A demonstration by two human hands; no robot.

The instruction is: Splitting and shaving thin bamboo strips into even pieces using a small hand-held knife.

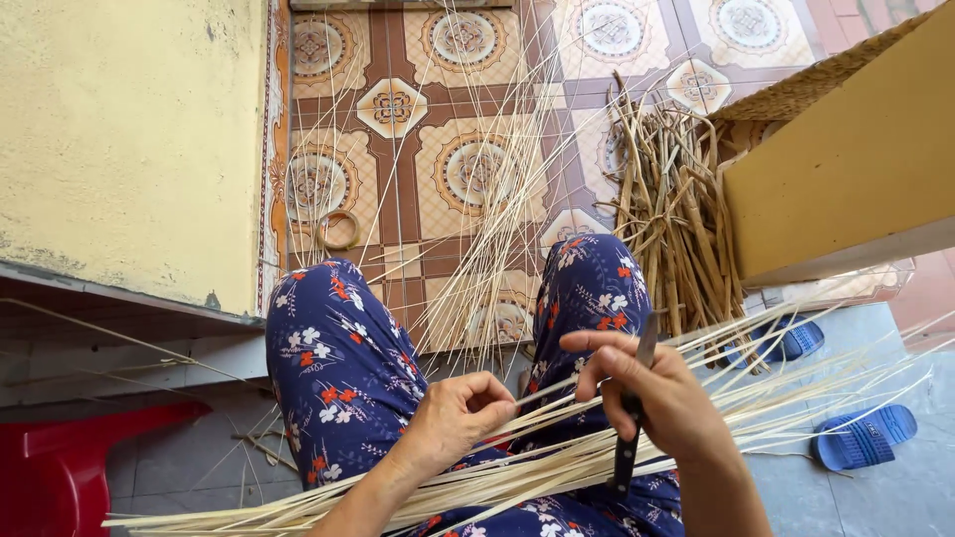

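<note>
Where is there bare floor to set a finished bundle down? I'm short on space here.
Free: the grey floor around the blue sandals, and the tiles beside the yellow wall, apart from a small ring. Crowded: between the knees, where thin strips fan out, and by the pile of dark cane. Both hands, left and right, hold strips; the right also holds a knife.

I see pale bamboo strips [557, 462] fanned flat across my lap — one thin strip against a dark-handled knife [631, 423], held upright.
</note>
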